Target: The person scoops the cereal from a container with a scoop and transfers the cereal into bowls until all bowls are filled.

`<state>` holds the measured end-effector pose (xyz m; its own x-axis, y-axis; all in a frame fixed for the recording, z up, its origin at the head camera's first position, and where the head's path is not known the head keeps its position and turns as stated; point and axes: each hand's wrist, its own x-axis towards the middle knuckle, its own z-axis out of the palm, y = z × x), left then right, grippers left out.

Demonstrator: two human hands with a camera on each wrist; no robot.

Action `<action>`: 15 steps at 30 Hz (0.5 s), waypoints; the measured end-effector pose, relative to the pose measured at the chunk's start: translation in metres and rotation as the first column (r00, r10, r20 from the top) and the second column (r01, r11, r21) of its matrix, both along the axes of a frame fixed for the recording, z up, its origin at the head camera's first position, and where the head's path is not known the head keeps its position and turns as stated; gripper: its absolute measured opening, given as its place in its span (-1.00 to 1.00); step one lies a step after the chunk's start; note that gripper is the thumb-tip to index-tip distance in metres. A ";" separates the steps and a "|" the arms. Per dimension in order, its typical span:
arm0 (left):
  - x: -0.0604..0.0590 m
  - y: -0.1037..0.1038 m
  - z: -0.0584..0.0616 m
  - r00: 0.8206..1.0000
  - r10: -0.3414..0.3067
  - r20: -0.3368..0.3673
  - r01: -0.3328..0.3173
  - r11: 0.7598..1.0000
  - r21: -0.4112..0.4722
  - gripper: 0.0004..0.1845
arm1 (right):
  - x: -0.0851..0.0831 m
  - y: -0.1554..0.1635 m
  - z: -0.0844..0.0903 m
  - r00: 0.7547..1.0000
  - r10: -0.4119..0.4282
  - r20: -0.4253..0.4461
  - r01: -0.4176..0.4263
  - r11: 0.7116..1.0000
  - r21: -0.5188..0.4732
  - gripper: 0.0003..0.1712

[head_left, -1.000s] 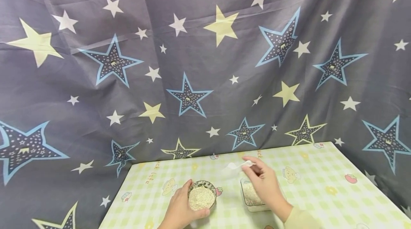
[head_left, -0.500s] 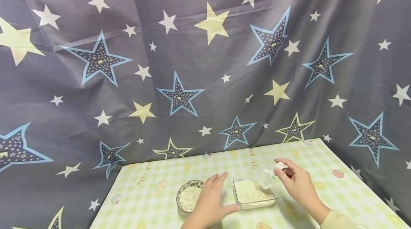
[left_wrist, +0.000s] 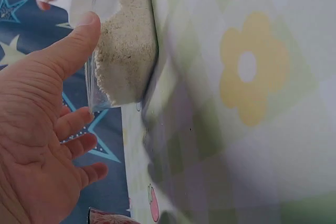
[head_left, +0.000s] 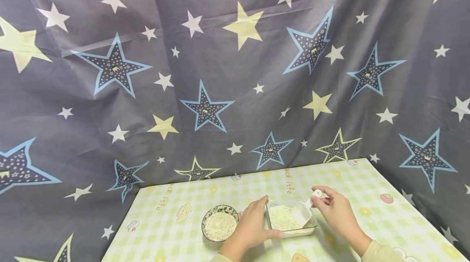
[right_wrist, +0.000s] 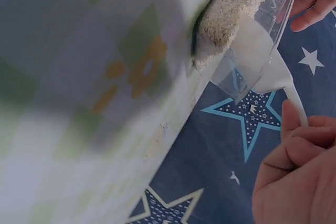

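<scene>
**Scoop in the box, bowl already well filled**

Obs., standing by the table point(head_left: 367, 196) (green check cloth w/ cartoon prints, star curtain point(head_left: 220, 70) behind):

- Right hand point(head_left: 335, 213): pinches the handle end of a white plastic scoop point(head_left: 302, 214) betw. thumb and curled fingers. Scoop blade is down inside the clear box point(head_left: 290, 233), tipped into the grain. Right wrist view confirms: blade lies against the grain heap, seen through the clear wall. Can't tell how much is on the blade.
- Left hand point(head_left: 253, 227): fingers straight and loosely spread, thumb laid along the near left edge of the box, palm just beside the box wall. Steadies rather than grips, as far as the left wrist view shows; only the thumb tip touches the rim.
- Clear box: sits mid-table, betw. the two hands, holds pale fine grain, a shallow layer banked toward one side.
- Small patterned bowl point(head_left: 219, 224): just left of the left hand, apart from the box, not touched. Filled w/ same pale grain, near the rim.

Judgement on progress: work reads as grain moved box → bowl by scoop. Bowl looks largely full, so most seems done. Box not yet empty; a fair layer left. Present step = loading the scoop, no lift yet visible. No spill seen on cloth around either vessel.
</scene>
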<state>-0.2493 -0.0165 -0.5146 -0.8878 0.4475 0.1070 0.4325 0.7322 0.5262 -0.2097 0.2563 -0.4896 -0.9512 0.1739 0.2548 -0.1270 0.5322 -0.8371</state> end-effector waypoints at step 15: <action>-0.002 0.003 0.008 0.997 0.045 0.065 -0.046 0.999 0.014 0.34 | 0.004 -0.019 -0.028 0.955 -0.084 0.284 0.196 0.897 -0.397 -0.46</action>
<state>-0.2508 -0.0137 -0.5071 -0.9124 0.4055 0.0556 0.3640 0.7419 0.5630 -0.2058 0.2373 -0.5179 -0.9309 0.3462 -0.1163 0.1682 0.1240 -0.9779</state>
